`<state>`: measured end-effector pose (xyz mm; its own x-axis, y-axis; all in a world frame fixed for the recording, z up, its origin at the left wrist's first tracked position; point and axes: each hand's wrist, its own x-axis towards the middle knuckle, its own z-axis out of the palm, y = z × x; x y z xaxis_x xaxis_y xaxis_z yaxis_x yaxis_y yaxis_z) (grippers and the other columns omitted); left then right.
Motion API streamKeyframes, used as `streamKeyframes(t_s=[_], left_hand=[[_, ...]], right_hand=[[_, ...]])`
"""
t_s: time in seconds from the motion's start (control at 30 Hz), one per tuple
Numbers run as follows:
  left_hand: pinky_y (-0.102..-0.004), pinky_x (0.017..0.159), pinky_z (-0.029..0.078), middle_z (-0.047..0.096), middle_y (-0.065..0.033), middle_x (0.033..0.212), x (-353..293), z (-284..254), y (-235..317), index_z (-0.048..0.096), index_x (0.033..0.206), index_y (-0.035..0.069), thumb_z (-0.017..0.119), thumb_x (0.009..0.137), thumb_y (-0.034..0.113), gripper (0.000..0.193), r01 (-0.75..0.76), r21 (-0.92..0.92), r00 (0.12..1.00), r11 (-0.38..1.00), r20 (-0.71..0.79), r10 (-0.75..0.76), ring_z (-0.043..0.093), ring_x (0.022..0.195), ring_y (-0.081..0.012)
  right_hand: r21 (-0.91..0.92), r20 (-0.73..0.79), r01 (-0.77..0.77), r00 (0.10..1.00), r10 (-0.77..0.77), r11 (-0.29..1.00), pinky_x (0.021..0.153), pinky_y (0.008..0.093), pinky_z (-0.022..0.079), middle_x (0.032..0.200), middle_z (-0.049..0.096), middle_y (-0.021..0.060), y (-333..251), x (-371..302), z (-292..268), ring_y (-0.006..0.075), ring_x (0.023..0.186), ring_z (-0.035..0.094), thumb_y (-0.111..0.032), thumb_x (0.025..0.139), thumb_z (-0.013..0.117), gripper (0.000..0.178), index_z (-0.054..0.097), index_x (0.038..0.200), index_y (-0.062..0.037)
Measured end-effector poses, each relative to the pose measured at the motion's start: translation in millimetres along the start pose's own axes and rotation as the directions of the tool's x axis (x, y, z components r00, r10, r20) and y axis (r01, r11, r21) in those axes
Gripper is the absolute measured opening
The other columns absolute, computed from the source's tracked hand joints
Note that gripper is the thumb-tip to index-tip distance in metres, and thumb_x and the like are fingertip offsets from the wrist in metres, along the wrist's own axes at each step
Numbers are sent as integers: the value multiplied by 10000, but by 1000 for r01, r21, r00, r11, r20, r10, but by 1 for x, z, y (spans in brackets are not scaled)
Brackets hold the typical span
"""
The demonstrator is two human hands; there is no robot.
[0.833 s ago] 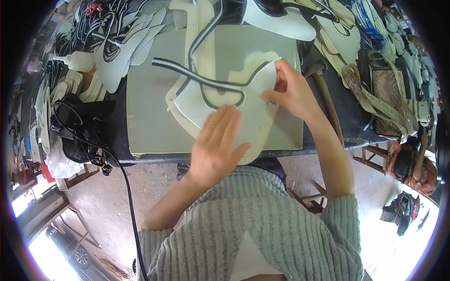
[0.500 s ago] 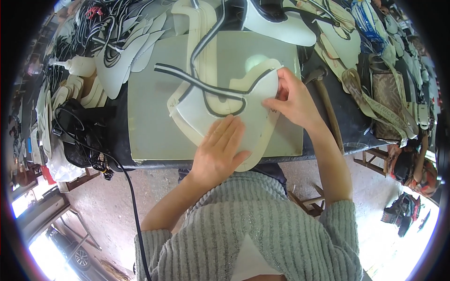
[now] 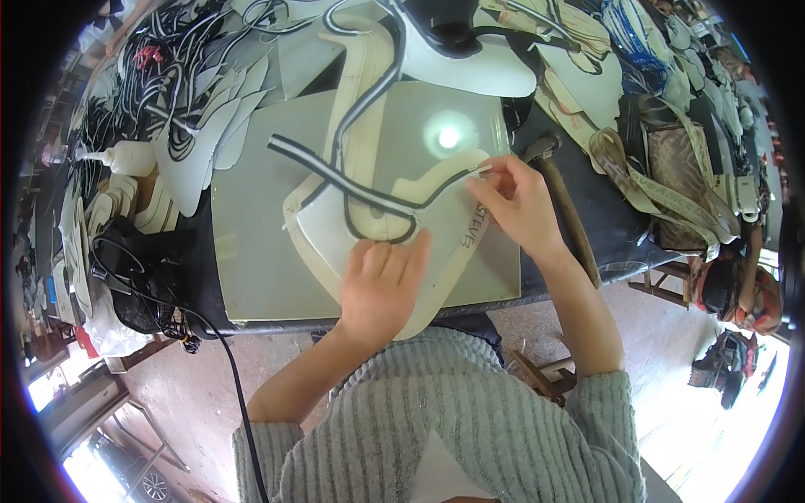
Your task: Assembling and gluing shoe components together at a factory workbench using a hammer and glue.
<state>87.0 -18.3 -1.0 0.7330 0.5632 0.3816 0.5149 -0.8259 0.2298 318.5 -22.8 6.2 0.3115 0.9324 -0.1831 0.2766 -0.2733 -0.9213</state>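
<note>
A white shoe-upper piece (image 3: 323, 235) lies on a cream template (image 3: 449, 281) in front of me. Black edging follows its inner curve, and a black-and-white strip (image 3: 352, 186) crosses over it, its free end sticking out to the left. My left hand (image 3: 381, 281) rests on the white piece below the curve, knuckles bent, fingers somewhat apart and nothing in them. At the piece's upper right corner, my right hand (image 3: 507, 197) pinches the end of the black edging strip (image 3: 453, 183) between thumb and fingertips. A small pale tail shows at the pinch.
A greenish board (image 3: 260, 285) lies under the work. Right of it rests a hammer (image 3: 566, 201); to the left, a white squeeze bottle (image 3: 130, 158) and stacked white pieces (image 3: 189, 163). A black cable (image 3: 231, 360) hangs off the table's left side. Another white piece (image 3: 470, 71) lies beyond.
My left hand's fingers have gone from stretched flat to bent. My right hand has shifted from the piece's right edge to the edging's end at the corner. The whole view has moved slightly.
</note>
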Motion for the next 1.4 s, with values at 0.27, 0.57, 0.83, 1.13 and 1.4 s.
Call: streamKeyframes(t_s=[0.27,0.57,0.83,1.13,1.4], left_hand=[[-386,908,422,543,-93,1347,10,1,-5,586,1261,66,573,762,60,499,-49,-84,984,995,166,62,502,1093,-264],[-348,928,373,558,-47,1328,19,-6,-6,607,1230,90,566,780,112,453,-68,-55,967,996,243,79,454,1130,-223],[-343,954,349,566,-20,1320,19,-6,-8,636,1200,113,573,774,109,431,-76,-105,961,992,257,101,428,1163,-208],[-383,897,426,682,-71,1081,53,-15,-15,624,1152,18,627,797,-6,356,52,-316,981,947,195,11,600,919,-253],[-367,822,495,691,-113,1074,78,33,-9,515,1273,-14,615,842,-45,444,115,-421,990,900,-22,-137,613,997,-275]], right_hand=[[-303,-7,100,994,-107,948,562,341,455,686,523,85,-10,-5,-2,227,573,540,-83,742,753,498,450,1131,-23],[-490,42,523,813,-581,697,774,385,514,1002,625,79,-11,-26,-1,260,924,612,-92,717,756,358,647,1058,-73],[-625,241,507,848,-472,593,989,444,459,1245,602,96,-10,-41,6,269,1176,570,-122,702,756,479,619,1152,-33],[-603,234,477,872,-429,640,1047,433,407,1294,580,90,-10,-49,2,238,1244,522,-164,834,658,373,605,1181,-39],[-615,210,500,849,-484,610,1066,455,382,1297,577,94,2,-53,8,240,1253,516,-176,861,633,375,608,1211,-43]])
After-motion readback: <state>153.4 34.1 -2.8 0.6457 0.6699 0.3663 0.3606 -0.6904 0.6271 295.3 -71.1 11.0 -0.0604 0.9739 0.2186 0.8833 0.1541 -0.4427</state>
